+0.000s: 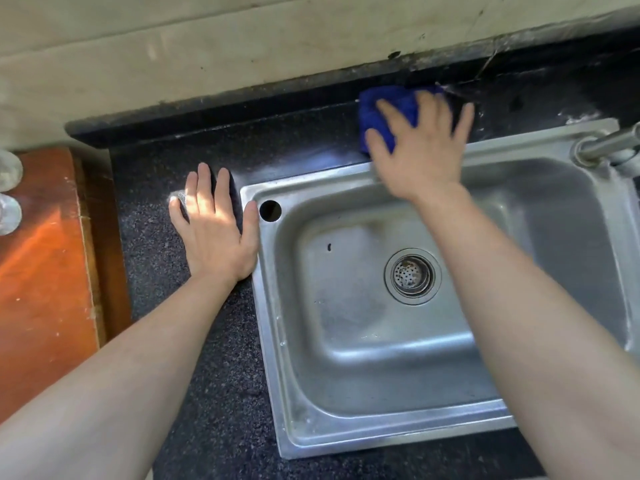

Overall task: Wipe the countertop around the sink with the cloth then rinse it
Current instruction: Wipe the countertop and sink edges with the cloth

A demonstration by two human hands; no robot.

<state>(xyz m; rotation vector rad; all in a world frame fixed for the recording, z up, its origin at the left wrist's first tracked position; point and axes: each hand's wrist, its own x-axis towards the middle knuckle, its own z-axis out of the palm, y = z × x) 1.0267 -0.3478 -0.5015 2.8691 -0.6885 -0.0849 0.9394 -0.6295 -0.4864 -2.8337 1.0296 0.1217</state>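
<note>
A pale beige wall (pixel 242 46) fills the top of the frame, its surface scuffed, with a dark grimy line along its lower edge and a small black spot (pixel 394 55) right of centre. At the left edge lies an orange-brown wooden top (pixel 45 271), scratched and lit by sun. Two clear glass items (pixel 8 168) stand on its far left, cut off by the frame. At the right edge a steel tap (pixel 609 143) slants in.
</note>
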